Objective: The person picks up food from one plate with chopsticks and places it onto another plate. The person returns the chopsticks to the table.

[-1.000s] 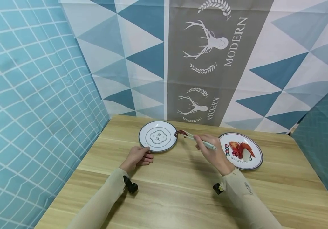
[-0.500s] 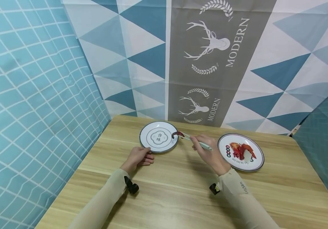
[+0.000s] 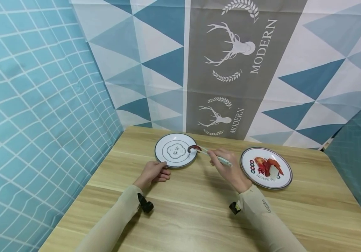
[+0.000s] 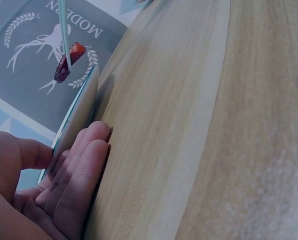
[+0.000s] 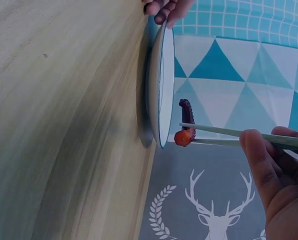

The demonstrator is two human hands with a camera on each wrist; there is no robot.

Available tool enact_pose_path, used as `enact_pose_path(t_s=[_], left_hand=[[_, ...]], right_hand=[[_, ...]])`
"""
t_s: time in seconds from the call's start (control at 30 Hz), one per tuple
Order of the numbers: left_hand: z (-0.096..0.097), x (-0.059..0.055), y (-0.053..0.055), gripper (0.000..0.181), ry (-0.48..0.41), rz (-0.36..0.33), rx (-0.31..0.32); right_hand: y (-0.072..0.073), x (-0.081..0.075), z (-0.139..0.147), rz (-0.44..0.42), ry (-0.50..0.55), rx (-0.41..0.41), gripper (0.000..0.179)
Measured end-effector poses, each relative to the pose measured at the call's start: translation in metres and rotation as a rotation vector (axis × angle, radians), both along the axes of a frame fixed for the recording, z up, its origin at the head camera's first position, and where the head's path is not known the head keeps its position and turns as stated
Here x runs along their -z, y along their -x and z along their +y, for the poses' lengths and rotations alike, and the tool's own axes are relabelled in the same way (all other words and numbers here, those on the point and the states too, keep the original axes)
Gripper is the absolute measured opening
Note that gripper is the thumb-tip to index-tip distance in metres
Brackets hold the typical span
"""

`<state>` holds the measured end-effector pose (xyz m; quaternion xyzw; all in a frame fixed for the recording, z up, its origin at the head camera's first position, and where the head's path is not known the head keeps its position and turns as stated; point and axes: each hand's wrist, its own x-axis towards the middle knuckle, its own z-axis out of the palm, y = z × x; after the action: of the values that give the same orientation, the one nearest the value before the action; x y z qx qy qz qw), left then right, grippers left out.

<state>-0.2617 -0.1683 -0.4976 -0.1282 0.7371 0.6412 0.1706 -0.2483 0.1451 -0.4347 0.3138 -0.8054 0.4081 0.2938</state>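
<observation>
My left hand point(image 3: 153, 172) pinches the near rim of a white plate point(image 3: 175, 159) with a dark blue edge, thumb on top and fingers underneath. Pale green chopsticks point(image 3: 224, 161) are gripped in my right hand point(image 3: 229, 169). Their tips hold a curled, dark red piece with sucker-like bumps, like an octopus tentacle point(image 5: 188, 116), orange at one end. In the right wrist view it hangs above the plate, apart from its surface. The left wrist view shows the chopsticks and the tentacle point(image 4: 64, 69) beyond the plate's edge.
To the right of my right hand lies a second white plate point(image 3: 270, 151) with red and orange food pieces and a pale one. Both plates stand on a wooden table point(image 3: 193, 210), near its back edge, before a patterned cloth point(image 3: 164, 66).
My right hand has moved a little left, bringing the tentacle from the plate's right edge to over its right side. The left hand stays on the rim.
</observation>
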Motion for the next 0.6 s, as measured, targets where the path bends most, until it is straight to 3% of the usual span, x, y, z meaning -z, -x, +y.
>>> enact_pose_path(t_s=[0.3,0.6], left_hand=[[0.000,0.000,-0.001,0.032,-0.010,0.000,-0.011],[0.000,0.000,-0.001,0.034,-0.008,0.012,-0.004]], right_hand=[[0.004,0.006,-0.009,0.013,0.021,-0.077,0.011],[0.007,0.009,-0.016,-0.018,0.018,-0.067,0.013]])
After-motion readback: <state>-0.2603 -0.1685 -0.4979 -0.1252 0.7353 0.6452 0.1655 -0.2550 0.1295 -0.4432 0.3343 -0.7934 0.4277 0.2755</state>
